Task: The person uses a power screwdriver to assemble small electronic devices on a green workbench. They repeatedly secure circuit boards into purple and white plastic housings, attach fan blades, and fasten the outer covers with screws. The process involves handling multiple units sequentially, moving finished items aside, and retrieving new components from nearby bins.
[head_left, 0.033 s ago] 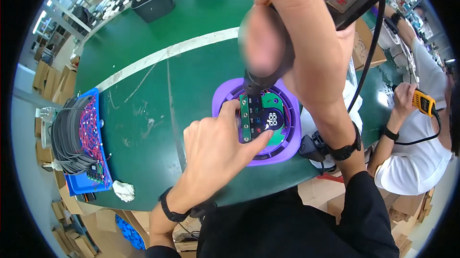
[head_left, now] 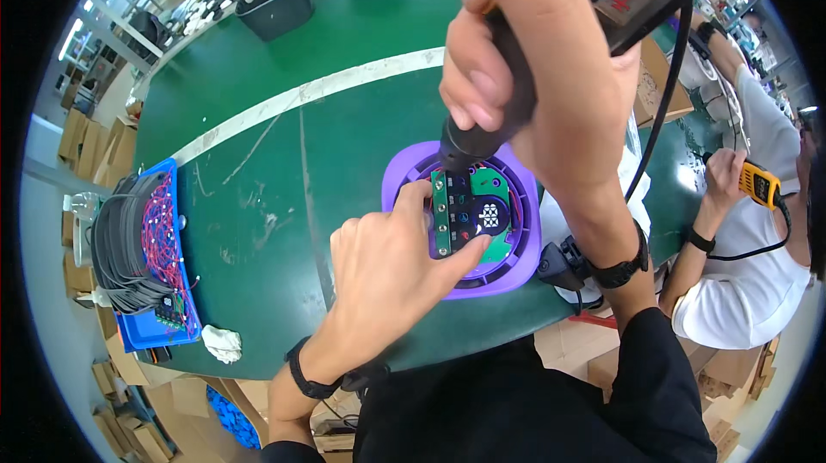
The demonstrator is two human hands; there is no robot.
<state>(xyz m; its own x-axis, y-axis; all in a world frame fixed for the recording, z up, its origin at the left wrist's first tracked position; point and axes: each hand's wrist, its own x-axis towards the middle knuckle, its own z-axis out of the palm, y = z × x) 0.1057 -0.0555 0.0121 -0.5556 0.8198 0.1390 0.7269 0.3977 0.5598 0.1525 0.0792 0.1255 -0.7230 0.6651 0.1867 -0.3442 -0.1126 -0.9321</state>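
Person wears plain black garment (head_left: 482, 407); loose black right sleeve (head_left: 658, 377), forearm bare below. Black left wristband (head_left: 305, 370), black right wristband (head_left: 624, 268), boxy black device (head_left: 562, 262) beside the latter.

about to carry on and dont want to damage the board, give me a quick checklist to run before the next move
1. Left hand on the board, fingers at one side, thumb at the other: ok
2. Board within the rim of the shell: ok
3. Right hand wrapped around the driver: ok
4. Driver tip seated: cannot tell, its contact point is hidden
5. Cord clear of the shell: ok
6. Nothing trapped beneath the board: cannot tell, underside hidden
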